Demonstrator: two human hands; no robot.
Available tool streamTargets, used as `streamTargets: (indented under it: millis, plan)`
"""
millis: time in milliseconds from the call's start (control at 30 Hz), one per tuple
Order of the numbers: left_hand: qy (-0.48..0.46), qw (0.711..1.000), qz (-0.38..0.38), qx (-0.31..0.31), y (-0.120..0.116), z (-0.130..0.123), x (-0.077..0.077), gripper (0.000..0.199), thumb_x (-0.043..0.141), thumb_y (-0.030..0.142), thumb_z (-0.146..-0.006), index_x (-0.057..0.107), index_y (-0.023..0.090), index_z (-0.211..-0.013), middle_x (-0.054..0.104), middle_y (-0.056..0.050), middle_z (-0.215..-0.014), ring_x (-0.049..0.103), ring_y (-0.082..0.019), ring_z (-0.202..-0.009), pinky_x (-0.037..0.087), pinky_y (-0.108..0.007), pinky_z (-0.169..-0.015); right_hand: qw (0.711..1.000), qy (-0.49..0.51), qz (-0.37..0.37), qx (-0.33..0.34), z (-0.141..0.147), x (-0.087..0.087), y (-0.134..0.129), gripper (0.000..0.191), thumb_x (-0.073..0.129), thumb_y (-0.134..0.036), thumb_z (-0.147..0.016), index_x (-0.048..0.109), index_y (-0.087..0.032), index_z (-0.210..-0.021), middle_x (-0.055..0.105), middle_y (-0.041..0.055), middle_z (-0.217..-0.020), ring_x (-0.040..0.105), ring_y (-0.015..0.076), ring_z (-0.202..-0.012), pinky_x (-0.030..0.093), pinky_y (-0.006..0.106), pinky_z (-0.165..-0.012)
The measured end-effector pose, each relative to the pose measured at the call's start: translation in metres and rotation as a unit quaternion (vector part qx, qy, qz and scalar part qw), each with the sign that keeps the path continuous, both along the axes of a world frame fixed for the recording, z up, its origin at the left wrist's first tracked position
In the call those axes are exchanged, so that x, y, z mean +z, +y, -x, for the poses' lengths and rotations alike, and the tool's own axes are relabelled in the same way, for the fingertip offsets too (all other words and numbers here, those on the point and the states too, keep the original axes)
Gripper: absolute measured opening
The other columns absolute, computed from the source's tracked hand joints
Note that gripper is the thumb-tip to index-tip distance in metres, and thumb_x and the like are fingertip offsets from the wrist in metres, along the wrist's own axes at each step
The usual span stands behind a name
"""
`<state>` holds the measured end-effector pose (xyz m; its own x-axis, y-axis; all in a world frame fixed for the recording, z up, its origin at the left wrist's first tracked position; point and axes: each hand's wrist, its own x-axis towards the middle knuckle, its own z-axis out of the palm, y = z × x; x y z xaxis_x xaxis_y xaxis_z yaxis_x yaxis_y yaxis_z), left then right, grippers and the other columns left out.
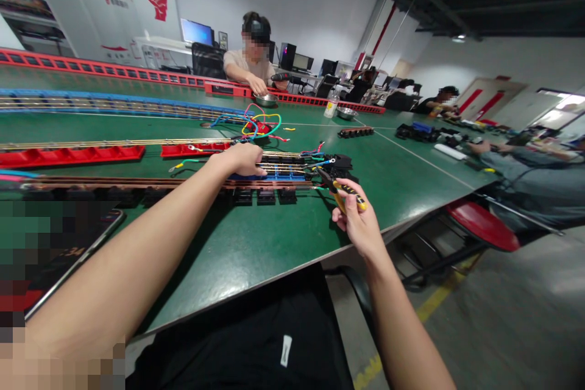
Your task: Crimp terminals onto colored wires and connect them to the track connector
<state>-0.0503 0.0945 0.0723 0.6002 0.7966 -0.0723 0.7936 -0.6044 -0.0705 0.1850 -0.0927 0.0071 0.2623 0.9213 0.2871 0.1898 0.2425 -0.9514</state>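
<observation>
My right hand [354,210] is closed round yellow-and-black pliers [351,194], whose dark jaws reach to the wire ends at the right end of the rail assembly. My left hand [242,160] rests with curled fingers on the metal rails above a blue section [286,177]; what its fingers hold, if anything, is too small to name. Copper-coloured rails [137,183] on black supports [266,197] run along the near side. A black end block [340,164] sits just beyond the pliers. Short wires with ring terminals [331,161] stick out near it.
Red trays [77,155] and a long blue rail track [114,102] lie to the left. Coloured wires [274,128] loop behind my left hand. Opposite, a person works over a metal bowl [265,99]. The table edge [274,280] and a red stool [482,225] are nearer.
</observation>
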Motion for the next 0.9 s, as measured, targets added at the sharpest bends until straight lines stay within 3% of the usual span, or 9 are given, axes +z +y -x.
streamTargets:
  millis: [133,233,400,500,633,767,900]
  plan:
    - [0.007,1.0,-0.003,-0.002,0.001,0.0,-0.001,0.044,0.057,0.054,-0.079,0.068,0.018,-0.103,0.071,-0.011,-0.106,0.065,-0.025,-0.088,0.047,-0.03,-0.072,0.999,-0.047,0.012,-0.012,-0.004,-0.017,0.016,0.049,0.044,-0.059,-0.091,0.048,-0.027,-0.128,0.058,-0.0008,-0.069,0.05,0.0098,-0.046,0.035,0.021,-0.041]
    - [0.011,1.0,-0.004,-0.006,0.001,-0.001,0.0,0.042,0.057,0.054,-0.08,0.069,0.018,-0.099,0.071,-0.011,-0.103,0.065,-0.024,-0.086,0.046,-0.03,-0.07,0.991,-0.126,0.004,-0.039,-0.004,-0.02,0.017,0.052,0.04,-0.056,-0.094,0.046,-0.025,-0.135,0.056,-0.0027,-0.059,0.048,0.0116,-0.045,0.04,0.023,-0.046]
    - [0.011,1.0,-0.005,-0.001,-0.001,-0.001,0.001,0.04,0.059,0.053,-0.079,0.068,0.018,-0.097,0.071,-0.01,-0.102,0.065,-0.023,-0.085,0.045,-0.029,-0.068,0.957,-0.275,-0.026,-0.085,0.004,-0.013,0.014,0.048,0.039,-0.047,-0.097,0.051,-0.022,-0.135,0.069,0.0046,-0.084,0.062,0.0144,-0.059,0.052,0.03,-0.069]
    - [0.006,1.0,-0.011,-0.002,-0.001,-0.001,0.001,0.039,0.06,0.052,-0.079,0.068,0.019,-0.096,0.071,-0.009,-0.101,0.065,-0.022,-0.084,0.045,-0.028,-0.067,0.936,-0.332,-0.052,-0.103,0.009,-0.013,0.017,0.046,0.038,-0.043,-0.097,0.052,-0.021,-0.134,0.069,0.0102,-0.109,0.068,0.0186,-0.081,0.052,0.034,-0.085]
    - [0.004,1.0,-0.013,-0.008,0.0,0.0,0.0,0.038,0.061,0.051,-0.079,0.068,0.018,-0.096,0.071,-0.01,-0.1,0.064,-0.023,-0.084,0.044,-0.029,-0.067,0.917,-0.38,-0.067,-0.105,0.012,-0.016,0.02,0.048,0.039,-0.041,-0.097,0.05,-0.015,-0.136,0.062,0.0157,-0.126,0.06,0.0255,-0.115,0.047,0.039,-0.098]
    - [-0.005,1.0,-0.01,-0.013,0.003,0.001,-0.002,0.042,0.06,0.053,-0.079,0.068,0.017,-0.099,0.07,-0.011,-0.1,0.064,-0.025,-0.085,0.045,-0.03,-0.067,0.919,-0.379,-0.057,-0.094,0.015,-0.013,0.017,0.048,0.037,-0.04,-0.098,0.047,-0.015,-0.138,0.06,0.0156,-0.129,0.057,0.0249,-0.12,0.044,0.04,-0.101]
    - [-0.017,1.0,0.005,-0.004,0.007,0.004,-0.004,0.042,0.062,0.054,-0.078,0.068,0.018,-0.098,0.071,-0.009,-0.098,0.064,-0.022,-0.082,0.044,-0.028,-0.066,0.93,-0.355,-0.039,-0.085,0.013,-0.008,0.012,0.049,0.033,-0.042,-0.099,0.046,-0.018,-0.139,0.066,0.0127,-0.117,0.063,0.0229,-0.107,0.046,0.038,-0.097]
